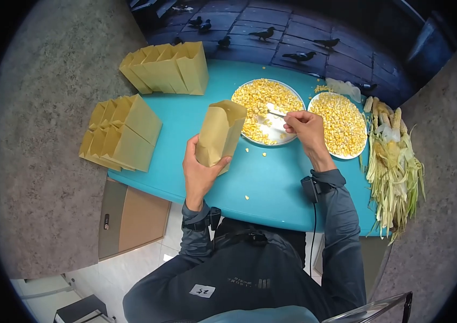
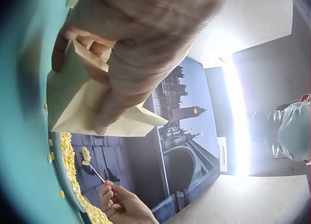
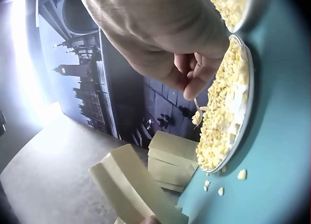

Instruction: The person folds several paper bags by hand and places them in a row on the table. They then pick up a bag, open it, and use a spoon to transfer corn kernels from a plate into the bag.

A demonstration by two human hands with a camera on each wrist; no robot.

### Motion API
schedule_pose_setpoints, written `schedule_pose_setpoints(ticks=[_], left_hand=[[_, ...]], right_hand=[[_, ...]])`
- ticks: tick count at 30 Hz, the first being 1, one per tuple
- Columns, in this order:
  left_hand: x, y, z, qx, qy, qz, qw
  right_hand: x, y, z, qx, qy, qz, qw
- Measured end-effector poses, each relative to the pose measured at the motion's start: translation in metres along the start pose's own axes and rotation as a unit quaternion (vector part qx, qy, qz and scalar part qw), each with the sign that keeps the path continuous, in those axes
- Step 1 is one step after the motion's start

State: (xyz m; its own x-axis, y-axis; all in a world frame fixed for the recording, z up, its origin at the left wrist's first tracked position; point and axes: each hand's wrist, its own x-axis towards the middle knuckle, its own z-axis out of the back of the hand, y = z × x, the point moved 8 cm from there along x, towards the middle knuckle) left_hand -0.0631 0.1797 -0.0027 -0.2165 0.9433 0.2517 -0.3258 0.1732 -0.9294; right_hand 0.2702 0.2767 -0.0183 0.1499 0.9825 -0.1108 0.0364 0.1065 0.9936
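My left hand (image 1: 200, 171) grips an upright brown paper bag (image 1: 218, 134) with an open top, thumb on one side and fingers on the other. My right hand (image 1: 310, 132) pinches the handle of a small spoon (image 1: 277, 113) over the left plate of corn kernels (image 1: 263, 92). In the left wrist view kernels are heaped on the spoon's tip (image 2: 86, 155), raised above the plate. The right wrist view shows the loaded spoon (image 3: 197, 116) beside the plate's kernels (image 3: 218, 112). Part of the white plate bottom shows bare.
A second plate of kernels (image 1: 337, 125) stands at the right, with corn cobs and husks (image 1: 392, 172) beyond it. Paper bags stand in two groups, at the back left (image 1: 166, 67) and the left edge (image 1: 123, 134). Loose kernels (image 1: 247, 197) lie on the teal table (image 1: 277, 188).
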Motion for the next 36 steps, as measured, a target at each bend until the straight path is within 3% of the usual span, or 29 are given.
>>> schedule_pose_setpoints(ticks=[6,11,12,13,15,17,20,22,27,33,36], left_hand=[[0.008,-0.015,-0.022,0.068,0.029,-0.003,0.997],[0.01,-0.022,-0.038,0.109,0.05,-0.018,0.993],[0.01,-0.021,-0.04,0.102,0.049,-0.018,0.993],[0.01,-0.022,-0.042,0.096,0.048,-0.018,0.994],[0.01,-0.023,-0.045,0.08,0.047,-0.013,0.996],[0.009,-0.021,-0.045,0.066,0.046,-0.006,0.997],[0.007,-0.018,-0.041,0.07,0.046,0.003,0.996],[0.005,-0.015,-0.031,0.028,0.022,0.011,0.999],[0.001,0.002,0.001,0.016,-0.022,0.017,0.999],[-0.004,0.014,0.027,-0.003,-0.056,0.03,0.998],[-0.007,0.01,0.033,-0.002,-0.06,0.028,0.998]], right_hand=[[-0.018,0.08,0.017,-0.032,0.007,0.084,0.996],[-0.042,0.123,0.004,-0.099,0.069,0.192,0.974],[-0.058,0.137,-0.005,-0.22,0.064,0.315,0.921],[-0.062,0.138,-0.007,-0.219,0.063,0.317,0.921],[-0.093,0.152,-0.035,-0.376,0.104,0.493,0.778],[-0.099,0.154,-0.04,-0.369,0.107,0.497,0.778],[-0.094,0.156,-0.032,-0.325,0.045,0.507,0.797],[-0.069,0.141,-0.016,-0.281,0.004,0.351,0.893],[-0.035,0.089,-0.016,-0.312,0.017,0.317,0.895],[-0.016,0.076,-0.038,-0.331,0.049,0.296,0.895],[-0.007,0.072,-0.046,-0.286,0.028,0.243,0.927]])
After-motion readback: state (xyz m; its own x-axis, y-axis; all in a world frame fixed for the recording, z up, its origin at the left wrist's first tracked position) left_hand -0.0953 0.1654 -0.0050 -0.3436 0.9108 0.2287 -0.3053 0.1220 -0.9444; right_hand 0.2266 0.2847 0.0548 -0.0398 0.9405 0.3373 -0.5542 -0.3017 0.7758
